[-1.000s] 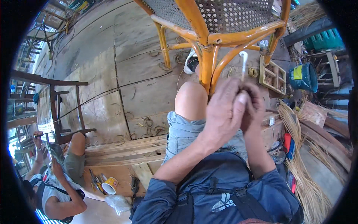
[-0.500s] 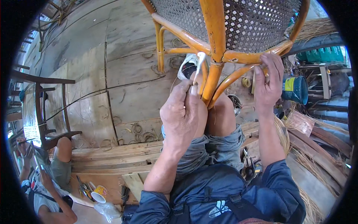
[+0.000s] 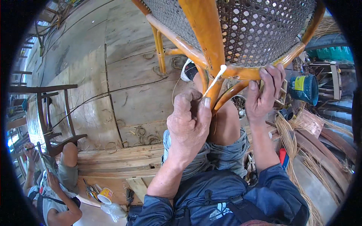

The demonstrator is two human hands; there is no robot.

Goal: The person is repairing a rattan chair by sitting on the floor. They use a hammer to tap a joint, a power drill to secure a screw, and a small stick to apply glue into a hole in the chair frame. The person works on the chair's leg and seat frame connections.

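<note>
A rattan chair (image 3: 202, 32) with glossy orange poles and a grey woven cane panel (image 3: 264, 30) stands tilted in front of my knees. My left hand (image 3: 190, 122) pinches a thin stick (image 3: 213, 84) between thumb and fingers. White paste coats the stick's upper end, which lies over the joint where the leg meets the lower rail; whether it touches I cannot tell. With fingers curled over the rail (image 3: 241, 72), my right hand (image 3: 264, 92) grips the chair right of that joint.
A blue bucket (image 3: 304, 89) and loose cane strands (image 3: 285, 141) lie at right. Timber planks (image 3: 117, 160) run across behind my legs. Lower left, another person (image 3: 56, 192) works beside a dark wooden chair frame (image 3: 69, 109), near pliers (image 3: 89, 190) and a yellow cup (image 3: 105, 195).
The stick's white end has moved right and down onto the chair joint, my left hand following slightly. The chair has shifted and tilted a little, with my right hand lower on its rail.
</note>
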